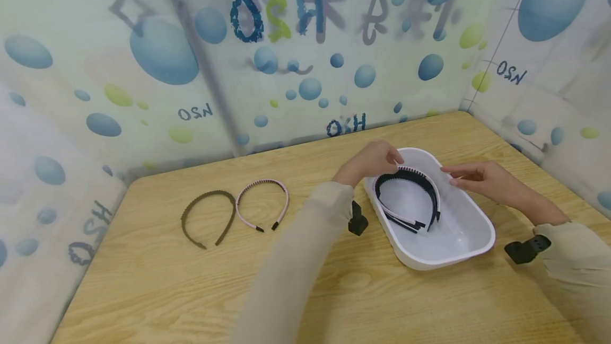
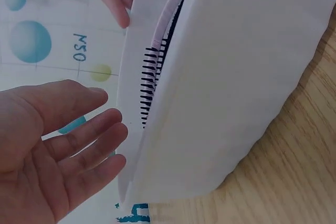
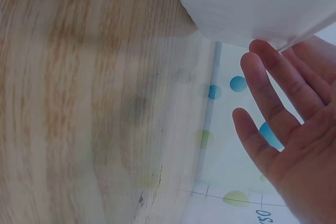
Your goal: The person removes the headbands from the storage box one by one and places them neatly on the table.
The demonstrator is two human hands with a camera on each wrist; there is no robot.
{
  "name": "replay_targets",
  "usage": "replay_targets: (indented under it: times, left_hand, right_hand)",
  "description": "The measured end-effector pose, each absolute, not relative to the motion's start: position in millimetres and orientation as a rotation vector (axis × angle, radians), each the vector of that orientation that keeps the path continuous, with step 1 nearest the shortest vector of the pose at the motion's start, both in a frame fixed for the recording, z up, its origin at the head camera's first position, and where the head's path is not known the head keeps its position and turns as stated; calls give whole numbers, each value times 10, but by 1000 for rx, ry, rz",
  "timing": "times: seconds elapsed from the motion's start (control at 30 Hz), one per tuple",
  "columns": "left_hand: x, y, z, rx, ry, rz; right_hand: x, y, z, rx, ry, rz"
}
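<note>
A white plastic bin (image 1: 460,219) stands at the right of the table. Inside it lie a pink toothed headband (image 1: 433,187) and black headbands (image 1: 422,178), overlapping one another. Over the bin's left far side is my left hand (image 1: 374,160), its fingers loosely bent; in the left wrist view the palm (image 2: 31,166) shows with nothing held. My right hand (image 1: 491,182) is at the bin's right rim with fingers extended. From the right wrist view, its fingertips (image 3: 257,61) lie close by the bin's outer wall (image 3: 252,9).
On the table's left half lie a dark brown headband (image 1: 183,219) and another pink headband (image 1: 288,198), side by side. The wooden table (image 1: 157,291) meets a patterned curtain (image 1: 305,105) at the back. More curtain hangs at both sides.
</note>
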State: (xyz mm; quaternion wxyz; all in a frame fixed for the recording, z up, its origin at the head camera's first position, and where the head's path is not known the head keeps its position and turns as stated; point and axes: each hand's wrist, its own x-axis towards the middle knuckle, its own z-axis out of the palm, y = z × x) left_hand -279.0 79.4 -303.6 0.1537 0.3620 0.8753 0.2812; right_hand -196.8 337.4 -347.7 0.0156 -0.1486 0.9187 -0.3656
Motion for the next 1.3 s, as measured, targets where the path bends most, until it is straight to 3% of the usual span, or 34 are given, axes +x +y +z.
replay_targets:
  times: [0.7,1.3]
  left_hand:
    - [-2881,941,-3131,733,2523,736]
    - [-2838,1001,-3180,644,2538,773]
  right_hand:
    - [-2012,3361,-3469,-457,2869,-1105]
    - [-1992,3386,-3481,-437,2870,-1105]
